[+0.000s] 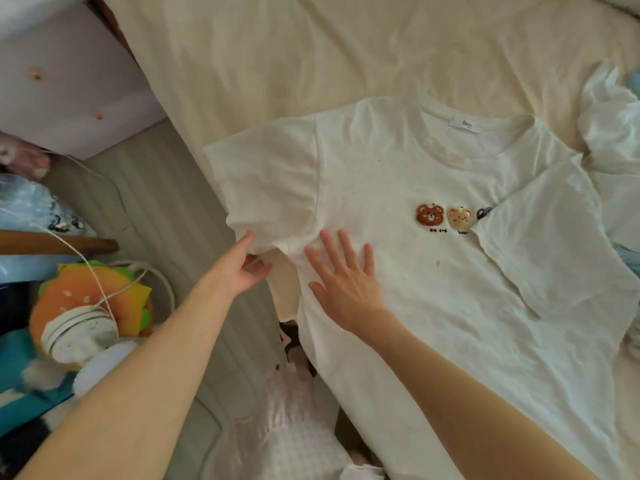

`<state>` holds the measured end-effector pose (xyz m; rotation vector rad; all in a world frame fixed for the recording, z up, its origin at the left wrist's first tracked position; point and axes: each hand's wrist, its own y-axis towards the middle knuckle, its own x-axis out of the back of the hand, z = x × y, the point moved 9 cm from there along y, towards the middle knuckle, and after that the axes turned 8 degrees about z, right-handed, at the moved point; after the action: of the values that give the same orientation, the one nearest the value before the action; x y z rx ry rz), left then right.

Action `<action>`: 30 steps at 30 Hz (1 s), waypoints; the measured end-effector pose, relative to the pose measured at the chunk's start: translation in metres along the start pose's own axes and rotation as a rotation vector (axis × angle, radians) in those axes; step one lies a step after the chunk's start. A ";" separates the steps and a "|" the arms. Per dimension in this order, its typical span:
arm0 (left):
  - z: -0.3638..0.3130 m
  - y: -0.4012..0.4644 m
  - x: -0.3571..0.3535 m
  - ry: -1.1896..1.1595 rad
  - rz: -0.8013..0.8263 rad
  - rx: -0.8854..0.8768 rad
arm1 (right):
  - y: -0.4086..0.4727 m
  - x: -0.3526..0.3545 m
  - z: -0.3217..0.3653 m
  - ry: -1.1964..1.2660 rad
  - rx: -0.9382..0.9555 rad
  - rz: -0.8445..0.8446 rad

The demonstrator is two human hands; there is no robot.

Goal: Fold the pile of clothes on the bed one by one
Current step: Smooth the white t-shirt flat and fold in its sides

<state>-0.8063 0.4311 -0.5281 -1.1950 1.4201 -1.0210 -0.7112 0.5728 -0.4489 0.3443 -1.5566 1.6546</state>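
White tee (433, 258) lies face up on the bed (277, 46), one sleeve folded in over the bear patches (446, 215). Left hand (242, 268) pinches the other sleeve's hem at the bed's edge. Right hand (346, 282) presses flat, fingers spread, just beside that sleeve's armpit.

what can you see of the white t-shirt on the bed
The white t-shirt lies face up on the cream bed sheet, thin and wrinkled, neck label showing. Small animal-face patches sit on the chest above tiny black lettering, with a faint orange stain below. One sleeve is folded over the chest, covering part of the patches; the other lies spread out. The right hand presses flat near the armpit; the left hand pinches the spread sleeve's hem.
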 end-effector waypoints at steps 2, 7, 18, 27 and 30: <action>-0.001 0.006 0.005 -0.094 -0.018 -0.014 | 0.004 -0.004 0.000 -0.035 -0.020 0.020; -0.003 0.001 0.000 -0.350 0.081 -0.013 | 0.006 -0.003 0.000 -0.026 -0.043 0.035; -0.048 -0.160 -0.102 0.680 0.189 -1.205 | -0.052 0.053 -0.072 1.888 -0.354 -0.300; 0.050 -0.127 -0.149 1.592 0.431 -1.065 | -0.090 0.066 -0.160 1.279 -0.585 -0.408; 0.002 -0.119 -0.109 1.315 0.064 -1.110 | -0.048 0.095 -0.151 0.901 -0.492 -0.405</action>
<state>-0.7811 0.5192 -0.3951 -1.1279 3.3246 -0.9747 -0.6878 0.7432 -0.3801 -0.3066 -1.0364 0.8555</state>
